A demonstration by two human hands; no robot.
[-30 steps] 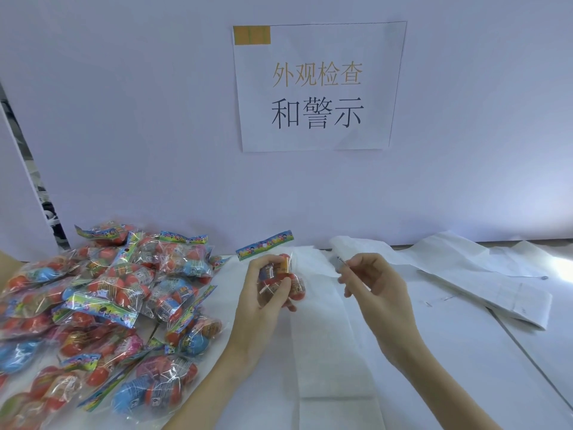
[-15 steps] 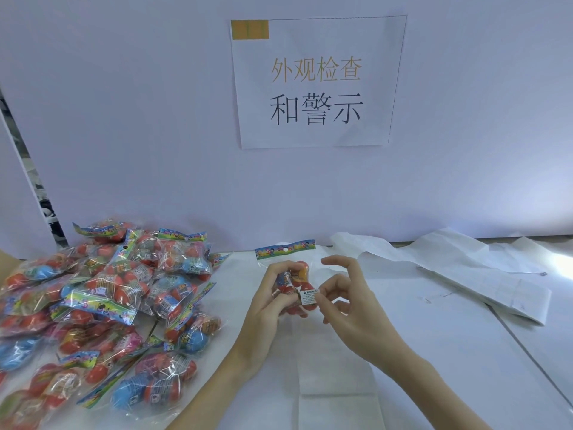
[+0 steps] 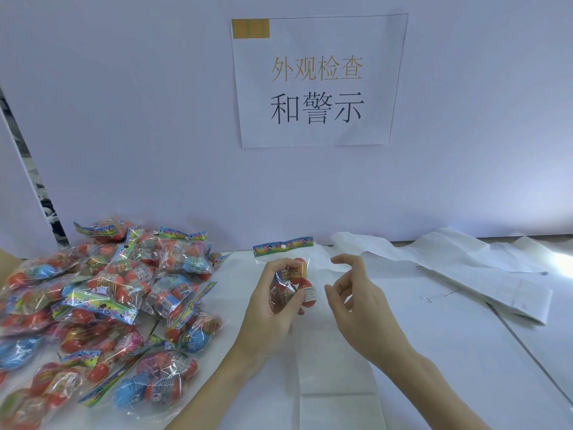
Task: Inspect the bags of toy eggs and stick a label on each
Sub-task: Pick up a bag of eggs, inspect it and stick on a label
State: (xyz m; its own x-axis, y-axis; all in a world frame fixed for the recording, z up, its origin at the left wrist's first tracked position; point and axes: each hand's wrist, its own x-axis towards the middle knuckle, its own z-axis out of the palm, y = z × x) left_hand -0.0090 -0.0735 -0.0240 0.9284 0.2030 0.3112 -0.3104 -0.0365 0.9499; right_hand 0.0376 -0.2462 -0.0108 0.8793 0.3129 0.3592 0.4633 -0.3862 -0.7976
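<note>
My left hand (image 3: 273,308) grips a clear bag of toy eggs (image 3: 294,274) upright above the white table, its colourful header card on top. A small white warning label (image 3: 311,292) sits stuck on the bag's lower right side. My right hand (image 3: 353,293) hovers just right of the bag with loosely curled fingers, holding nothing and apart from the label. A big pile of bags of toy eggs (image 3: 102,299) lies on the left side of the table.
White label backing strips (image 3: 483,274) lie spread along the back right of the table. Another white strip (image 3: 335,367) runs under my hands toward the front edge. A paper sign (image 3: 316,82) hangs on the wall behind.
My right hand brought a label to the bag, pressed it on, and has now drawn back to the right. The label stays on the bag.
</note>
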